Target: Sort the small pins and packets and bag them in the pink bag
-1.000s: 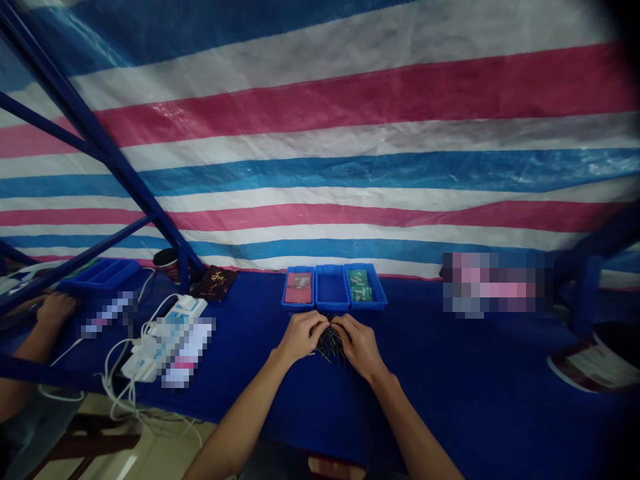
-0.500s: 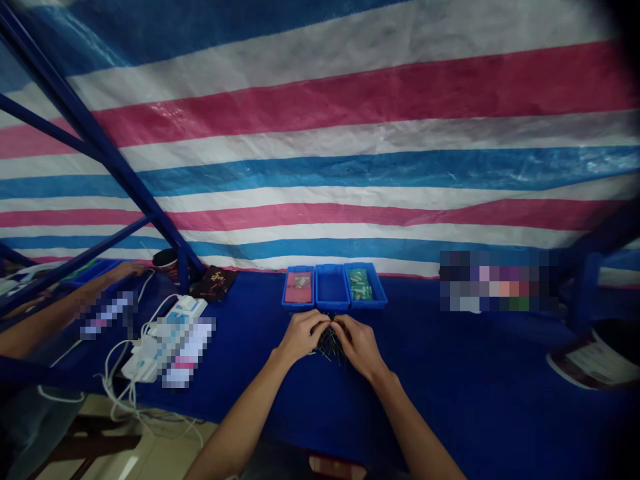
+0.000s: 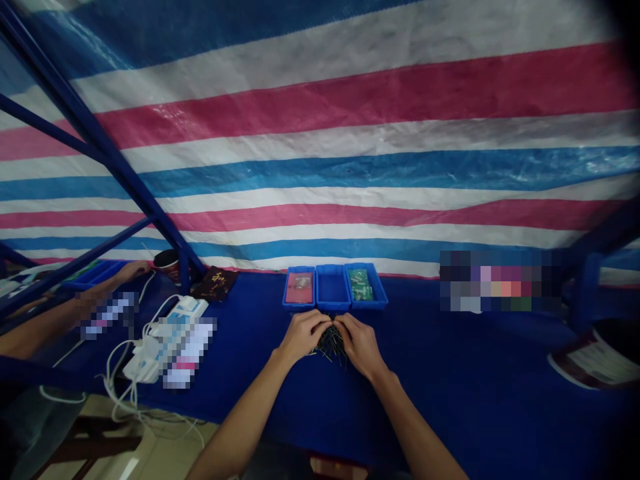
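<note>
Fingertips of my left hand (image 3: 303,335) and my right hand (image 3: 361,341) meet in a pinch over a loose pile of thin, dark and yellowish wire-like pieces (image 3: 330,344). Both hands are closed, but what lies between the fingertips is too small to make out. Just beyond them stand three blue trays side by side. The left tray (image 3: 299,307) holds a pink-red packet or card (image 3: 296,291), the middle tray (image 3: 333,288) shows its bare bottom, and the right tray (image 3: 379,289) contains green pieces like circuit boards (image 3: 359,285).
To the left lie a white power strip (image 3: 167,340) with tangled cables and a dark brown packet (image 3: 215,284). Another person's arm (image 3: 55,323) reaches in beyond the blue frame post (image 3: 115,160). A round labelled container (image 3: 595,353) sits at the right; a striped tarp (image 3: 350,160) hangs behind.
Both hands stay together over the pile, with barely any shift of the fingers. The whole view has moved very slightly.
</note>
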`<move>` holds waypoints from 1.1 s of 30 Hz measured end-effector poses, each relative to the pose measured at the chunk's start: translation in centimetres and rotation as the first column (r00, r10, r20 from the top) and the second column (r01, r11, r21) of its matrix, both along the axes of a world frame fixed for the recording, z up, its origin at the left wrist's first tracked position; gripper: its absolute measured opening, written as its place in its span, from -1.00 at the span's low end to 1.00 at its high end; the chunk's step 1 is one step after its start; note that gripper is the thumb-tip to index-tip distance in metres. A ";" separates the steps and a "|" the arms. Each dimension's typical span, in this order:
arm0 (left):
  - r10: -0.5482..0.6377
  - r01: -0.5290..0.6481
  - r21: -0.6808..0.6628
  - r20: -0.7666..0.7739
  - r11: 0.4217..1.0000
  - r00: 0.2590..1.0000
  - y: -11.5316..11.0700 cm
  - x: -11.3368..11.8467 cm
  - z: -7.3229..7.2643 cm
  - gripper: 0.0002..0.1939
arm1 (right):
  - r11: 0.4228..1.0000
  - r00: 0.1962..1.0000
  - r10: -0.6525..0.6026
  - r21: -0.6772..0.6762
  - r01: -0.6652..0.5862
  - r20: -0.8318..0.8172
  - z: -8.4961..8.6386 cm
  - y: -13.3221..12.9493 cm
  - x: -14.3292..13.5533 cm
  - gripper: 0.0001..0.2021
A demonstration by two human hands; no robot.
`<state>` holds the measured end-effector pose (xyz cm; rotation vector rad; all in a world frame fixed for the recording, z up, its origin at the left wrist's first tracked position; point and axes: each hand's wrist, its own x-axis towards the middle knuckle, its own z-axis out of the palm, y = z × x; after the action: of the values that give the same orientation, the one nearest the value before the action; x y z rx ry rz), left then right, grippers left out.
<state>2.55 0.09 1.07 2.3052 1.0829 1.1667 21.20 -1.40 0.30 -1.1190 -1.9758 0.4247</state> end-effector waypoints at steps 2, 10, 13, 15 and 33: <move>0.003 -0.003 0.002 0.001 1.000 1.000 0.0 0.1 0.0 -0.76 | 1.000 1.000 -0.015 -0.004 0.015 0.023 0.0 0.0 -0.1 -0.72; 0.009 -0.009 0.017 -0.003 1.000 1.000 -0.1 0.1 0.1 -0.79 | 0.998 0.998 -0.053 -0.019 0.053 0.036 -0.3 0.0 0.0 -0.64; 0.032 -0.032 0.001 -0.013 0.999 0.999 -0.1 0.0 0.1 -0.79 | 0.999 1.000 -0.009 -0.044 0.008 -0.023 -0.1 -0.1 0.1 -0.76; 0.040 -0.040 -0.010 -0.022 0.999 0.999 -0.1 -0.1 0.1 -0.79 | 0.999 0.999 0.008 -0.043 -0.011 -0.052 0.0 -0.1 0.1 -0.79; 0.016 -0.016 -0.005 0.005 1.000 1.000 -0.2 0.0 0.5 -0.77 | 0.999 1.000 0.008 -0.053 -0.009 -0.013 0.2 -0.1 0.1 -0.69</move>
<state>2.56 -0.12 1.54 2.2927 1.1030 1.1744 21.32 -1.51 0.45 -1.1383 -1.9691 0.4901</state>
